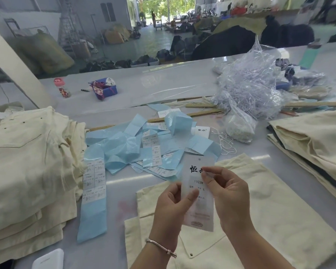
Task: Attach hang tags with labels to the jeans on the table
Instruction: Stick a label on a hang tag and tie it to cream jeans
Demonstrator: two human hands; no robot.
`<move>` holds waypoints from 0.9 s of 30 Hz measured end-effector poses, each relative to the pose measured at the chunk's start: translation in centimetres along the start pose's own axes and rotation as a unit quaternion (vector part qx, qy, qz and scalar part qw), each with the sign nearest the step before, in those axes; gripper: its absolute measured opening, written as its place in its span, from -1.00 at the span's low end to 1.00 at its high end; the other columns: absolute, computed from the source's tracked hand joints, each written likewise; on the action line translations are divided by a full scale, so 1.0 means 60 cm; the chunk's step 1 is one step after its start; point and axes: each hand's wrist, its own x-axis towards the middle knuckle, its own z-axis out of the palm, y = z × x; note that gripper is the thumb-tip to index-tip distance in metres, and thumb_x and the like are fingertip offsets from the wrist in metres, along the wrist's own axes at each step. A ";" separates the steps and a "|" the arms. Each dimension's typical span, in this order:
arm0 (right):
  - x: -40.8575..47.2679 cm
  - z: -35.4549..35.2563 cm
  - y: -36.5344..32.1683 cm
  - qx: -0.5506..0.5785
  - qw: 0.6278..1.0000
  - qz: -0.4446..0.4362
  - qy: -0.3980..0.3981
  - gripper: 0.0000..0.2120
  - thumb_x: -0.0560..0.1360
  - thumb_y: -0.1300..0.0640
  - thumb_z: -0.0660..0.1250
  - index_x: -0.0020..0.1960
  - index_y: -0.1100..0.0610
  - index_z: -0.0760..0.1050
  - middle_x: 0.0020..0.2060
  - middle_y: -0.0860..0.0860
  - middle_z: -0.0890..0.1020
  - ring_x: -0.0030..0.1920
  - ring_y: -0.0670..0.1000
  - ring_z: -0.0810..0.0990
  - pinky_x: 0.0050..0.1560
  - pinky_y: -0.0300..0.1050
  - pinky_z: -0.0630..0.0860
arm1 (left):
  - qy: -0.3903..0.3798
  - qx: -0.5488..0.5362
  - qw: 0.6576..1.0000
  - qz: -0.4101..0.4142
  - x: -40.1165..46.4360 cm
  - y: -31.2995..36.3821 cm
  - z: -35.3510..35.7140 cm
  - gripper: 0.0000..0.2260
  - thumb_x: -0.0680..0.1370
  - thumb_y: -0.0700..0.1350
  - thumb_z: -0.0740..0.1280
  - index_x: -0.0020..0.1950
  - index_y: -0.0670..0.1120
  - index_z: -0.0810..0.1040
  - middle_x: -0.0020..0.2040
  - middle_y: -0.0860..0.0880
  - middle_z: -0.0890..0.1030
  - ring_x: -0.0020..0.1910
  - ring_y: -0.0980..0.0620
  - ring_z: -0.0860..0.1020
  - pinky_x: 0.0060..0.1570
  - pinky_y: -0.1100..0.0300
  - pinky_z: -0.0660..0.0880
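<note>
The hang tag stands upright, long axis vertical, pinched between both hands above the jeans on the tabletop. The left hand grips its left edge; the right hand pinches higher, nearer the punched hole.

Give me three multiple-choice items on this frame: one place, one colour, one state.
1. Where is the tall stack of folded cream jeans?
A. left of the hands
B. under the clear plastic bag
C. on the floor

2. What colour are the loose backing strips?
A. red
B. light blue
C. black

3. The white printed hang tag is:
A. flat on the table
B. tied to jeans
C. held by both hands

Answers:
1 A, the stack sits at the left edge.
2 B, pale blue.
3 C, left hand and right hand pinch it.
</note>
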 end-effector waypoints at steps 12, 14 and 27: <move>0.166 -0.103 0.055 0.068 0.987 0.136 0.052 -0.90 0.50 0.36 0.35 -0.09 0.22 0.62 -0.26 0.11 0.69 -0.21 0.06 0.62 -0.10 0.02 0.59 | 0.045 0.134 0.990 -0.026 0.162 -0.084 0.133 -0.64 0.40 0.10 0.39 -0.35 -0.19 0.53 -0.43 0.00 0.51 -0.45 0.08 0.44 -0.42 0.22 0.38; 0.203 -0.121 0.070 0.065 0.983 0.161 0.057 -0.90 0.50 0.34 0.36 -0.09 0.20 0.62 -0.30 0.08 0.67 -0.23 0.08 0.62 -0.08 0.07 0.58 | 0.001 0.111 0.992 -0.060 0.185 -0.099 0.144 -0.78 0.38 0.01 0.48 -0.28 -0.14 0.63 -0.33 -0.03 0.65 -0.37 0.08 0.58 -0.38 0.25 0.49; 0.510 -0.225 0.200 -0.520 0.844 -0.030 -0.132 -0.87 0.44 0.18 0.43 -0.03 0.01 0.60 -0.11 -0.05 0.51 -0.03 0.01 0.47 -0.11 -0.14 0.31 | 0.141 0.155 0.971 -0.115 0.262 -0.158 0.125 -0.82 0.56 -0.21 0.34 -0.21 -0.11 0.66 -0.21 -0.10 0.70 -0.25 -0.01 0.62 -0.26 0.17 0.57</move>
